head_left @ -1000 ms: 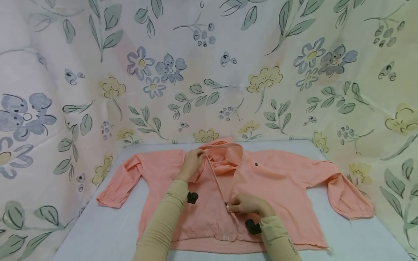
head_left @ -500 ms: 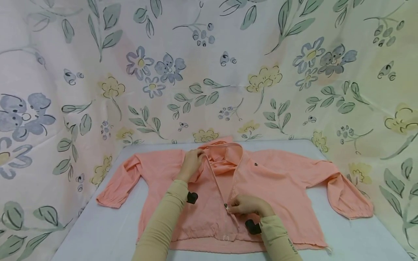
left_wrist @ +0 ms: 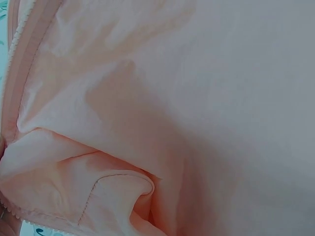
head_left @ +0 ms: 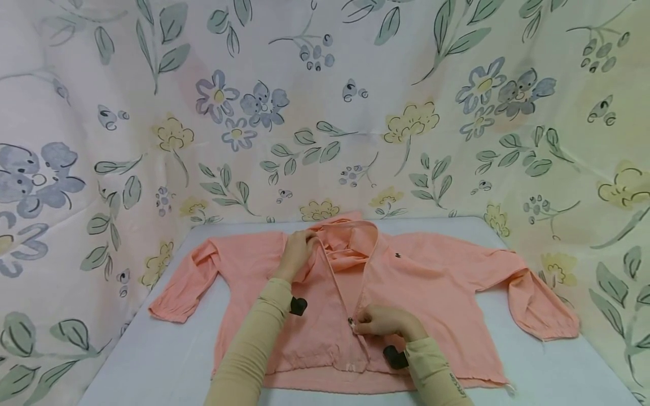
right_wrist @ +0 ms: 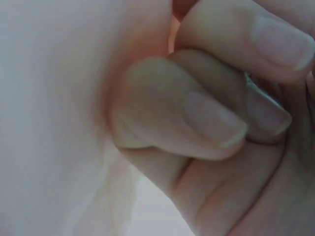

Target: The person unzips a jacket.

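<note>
A pink zip-up jacket (head_left: 421,287) lies spread, front up, its sleeves out to both sides. My left hand (head_left: 298,251) grips the collar edge at the top of the left front panel. The zipper is parted in a V from the collar down to the zipper slider (head_left: 351,321), low on the front. At that slider my right hand (head_left: 383,320) pinches the zipper pull. In the right wrist view the fingers (right_wrist: 211,118) are curled; the pull itself is out of sight there. Pink fabric and zipper teeth (left_wrist: 15,44) fill the left wrist view.
The jacket rests on a white table (head_left: 152,361). A floral cloth (head_left: 325,113) hangs behind and along the sides. Thin cord ends (head_left: 510,389) stick out at the jacket's lower right corner. Each wrist carries a small black camera (head_left: 396,357).
My right hand and the zipper slider have moved slightly down toward the hem, and the V is a little longer. The left hand keeps its place at the collar.
</note>
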The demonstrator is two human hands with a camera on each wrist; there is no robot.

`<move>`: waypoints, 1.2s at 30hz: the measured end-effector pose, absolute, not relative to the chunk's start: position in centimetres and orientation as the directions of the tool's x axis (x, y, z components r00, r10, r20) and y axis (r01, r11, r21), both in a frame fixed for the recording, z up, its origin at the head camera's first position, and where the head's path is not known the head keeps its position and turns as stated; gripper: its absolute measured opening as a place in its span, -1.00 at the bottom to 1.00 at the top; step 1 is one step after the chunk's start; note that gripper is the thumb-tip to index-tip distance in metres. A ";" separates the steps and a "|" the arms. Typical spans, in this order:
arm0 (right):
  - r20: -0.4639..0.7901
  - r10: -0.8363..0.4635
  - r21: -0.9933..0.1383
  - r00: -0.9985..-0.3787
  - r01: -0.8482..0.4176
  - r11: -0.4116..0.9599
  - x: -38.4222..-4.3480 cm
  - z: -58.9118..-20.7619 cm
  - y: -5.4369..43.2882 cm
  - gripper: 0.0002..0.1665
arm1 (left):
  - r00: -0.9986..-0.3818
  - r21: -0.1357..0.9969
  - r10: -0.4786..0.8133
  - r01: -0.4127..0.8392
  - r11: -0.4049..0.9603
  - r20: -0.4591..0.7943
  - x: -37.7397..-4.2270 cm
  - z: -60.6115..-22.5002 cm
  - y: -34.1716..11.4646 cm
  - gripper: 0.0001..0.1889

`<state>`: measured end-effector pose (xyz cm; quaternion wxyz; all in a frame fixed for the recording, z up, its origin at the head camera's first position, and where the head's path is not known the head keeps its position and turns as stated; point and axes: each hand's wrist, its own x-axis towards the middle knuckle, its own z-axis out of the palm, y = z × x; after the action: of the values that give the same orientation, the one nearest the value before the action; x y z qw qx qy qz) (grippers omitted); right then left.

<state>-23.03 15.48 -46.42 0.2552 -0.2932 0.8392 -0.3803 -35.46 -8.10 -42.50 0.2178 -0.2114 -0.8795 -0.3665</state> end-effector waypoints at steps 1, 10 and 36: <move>-0.205 -0.685 -0.787 -0.699 -0.299 0.540 -23.0 -46.4 15.5 -0.51 | -0.819 0.552 0.209 0.525 0.648 0.535 -35.5 -42.5 -8.1 -0.91; -0.211 -0.688 -0.767 -0.695 -0.319 0.557 -22.7 -46.7 15.5 -0.52 | -0.847 0.541 0.188 0.473 0.696 0.498 -35.6 -42.1 -8.0 -0.88; -0.228 -0.761 -0.796 -0.608 -0.333 0.505 -21.8 -46.0 15.3 -0.61 | -0.876 0.575 0.152 0.421 0.701 0.457 -35.6 -41.3 -8.0 -0.89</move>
<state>-21.84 15.34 -46.01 0.2903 -0.3346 0.8175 -0.3681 -35.59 -8.03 -41.28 0.1912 -0.1589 -0.9022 -0.3524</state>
